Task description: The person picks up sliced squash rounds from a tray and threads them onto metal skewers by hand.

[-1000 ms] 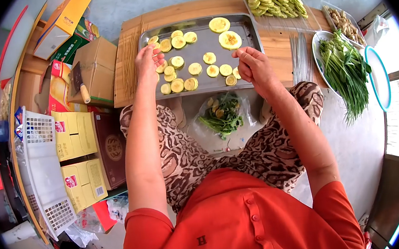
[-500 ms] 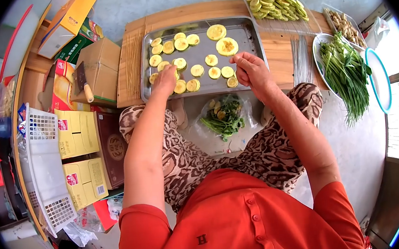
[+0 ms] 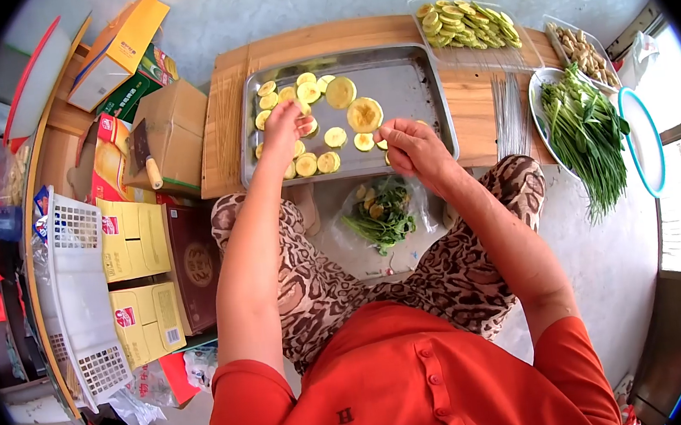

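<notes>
Pinched in my right hand (image 3: 416, 149) is a skewer, its thin shaft hardly visible, with two large zucchini slices (image 3: 365, 115) on it, raised above the metal tray (image 3: 406, 83). My left hand (image 3: 285, 132) hovers over the tray's left half, fingers drawn together; whether a slice is between them I cannot make out. Around and beneath it lie several loose zucchini slices (image 3: 308, 92), some partly covered by the hand. A few more lie near the tray's front edge, one mostly behind my right hand.
The tray rests on a wooden table (image 3: 471, 118). Thin bamboo sticks (image 3: 222, 130) lie left of it, metal skewers (image 3: 509, 114) right. Further right are sliced zucchini (image 3: 466, 24), a bowl of greens (image 3: 581, 115) and a brown-filled container (image 3: 584, 48). Boxes (image 3: 134, 236) crowd the left; bagged greens (image 3: 382, 217) sit below.
My right hand has moved left and toward me, carrying the two skewered slices over the tray's middle. My left hand has lifted slightly off the slices. The view has shifted a little.
</notes>
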`<state>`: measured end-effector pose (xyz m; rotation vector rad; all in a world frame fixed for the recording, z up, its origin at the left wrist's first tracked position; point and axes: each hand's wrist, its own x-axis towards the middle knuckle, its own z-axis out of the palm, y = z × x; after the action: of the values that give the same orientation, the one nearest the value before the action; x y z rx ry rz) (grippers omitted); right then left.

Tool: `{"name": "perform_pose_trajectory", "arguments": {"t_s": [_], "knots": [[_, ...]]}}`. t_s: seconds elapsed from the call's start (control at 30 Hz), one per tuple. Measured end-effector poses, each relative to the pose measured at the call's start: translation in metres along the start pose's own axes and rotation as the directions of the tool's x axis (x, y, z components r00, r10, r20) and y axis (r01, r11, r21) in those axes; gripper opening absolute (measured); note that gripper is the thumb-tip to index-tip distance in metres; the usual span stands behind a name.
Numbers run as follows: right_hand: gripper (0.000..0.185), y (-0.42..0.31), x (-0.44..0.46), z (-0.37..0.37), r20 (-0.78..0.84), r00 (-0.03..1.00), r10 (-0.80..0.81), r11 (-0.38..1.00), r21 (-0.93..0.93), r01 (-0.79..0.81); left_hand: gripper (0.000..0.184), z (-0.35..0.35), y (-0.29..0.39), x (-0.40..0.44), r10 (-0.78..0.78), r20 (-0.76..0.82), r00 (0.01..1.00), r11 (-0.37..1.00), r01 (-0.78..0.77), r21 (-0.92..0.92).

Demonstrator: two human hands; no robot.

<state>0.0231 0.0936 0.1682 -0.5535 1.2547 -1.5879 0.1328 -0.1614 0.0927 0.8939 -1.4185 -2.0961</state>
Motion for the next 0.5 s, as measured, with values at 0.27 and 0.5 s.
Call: {"name": "perform_pose_trajectory", "arguments": {"t_s": [0.27, 0.5], "knots": [[0.021, 0.002, 0.0, 0.013, 0.15, 0.985, 0.081, 0.994, 0.062, -0.091, 0.033, 0.019, 0.024, -0.012, 0.117, 0.197, 0.973, 0.792, 0.028, -0.61], [0.02, 0.003, 0.003, 0.016, 0.15, 0.983, 0.103, 0.99, 0.084, -0.116, 0.034, 0.022, 0.031, -0.013, 0.162, 0.236, 0.958, 0.716, 0.05, -0.696]]}}
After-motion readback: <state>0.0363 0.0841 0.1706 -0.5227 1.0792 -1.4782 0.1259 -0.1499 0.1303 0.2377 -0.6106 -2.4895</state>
